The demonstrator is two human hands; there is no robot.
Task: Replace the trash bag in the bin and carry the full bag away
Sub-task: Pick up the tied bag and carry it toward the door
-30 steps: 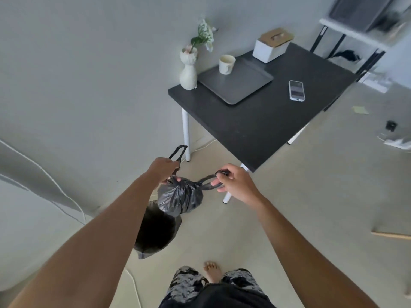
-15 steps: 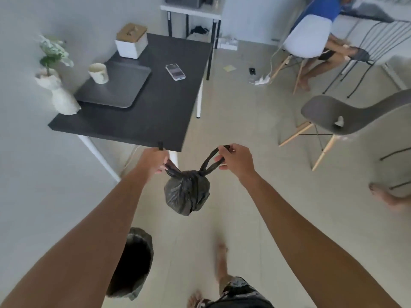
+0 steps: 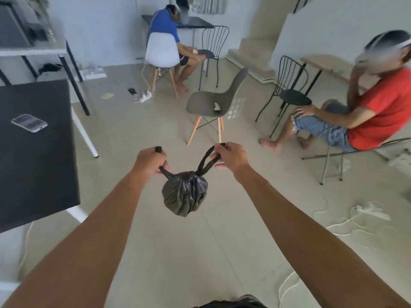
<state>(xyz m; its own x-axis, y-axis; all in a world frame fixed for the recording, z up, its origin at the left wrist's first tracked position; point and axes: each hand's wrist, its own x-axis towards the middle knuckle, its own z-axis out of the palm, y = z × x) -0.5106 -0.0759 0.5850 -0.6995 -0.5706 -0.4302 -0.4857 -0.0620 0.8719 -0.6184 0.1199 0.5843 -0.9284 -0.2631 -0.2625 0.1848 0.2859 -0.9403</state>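
Note:
A small, full black trash bag (image 3: 185,194) hangs in the air in front of me, its neck gathered tight. My left hand (image 3: 149,160) is closed on the bag's left handle strip, whose end pokes out above my fist. My right hand (image 3: 229,157) grips the looped right handle. Both hands hold the bag between them at the same height, above bare floor. The bin is out of view.
A black table (image 3: 37,163) with a phone (image 3: 29,122) stands at my left. A grey chair (image 3: 216,103) is straight ahead. One person sits on a white chair (image 3: 160,52) at the back, another (image 3: 355,112) at the right. White cables (image 3: 347,221) lie on the floor at the right.
My view has swung right, away from the wall and the bin, which has dropped out of sight. The bag has come along between both hands, and the room with chairs and people now faces me.

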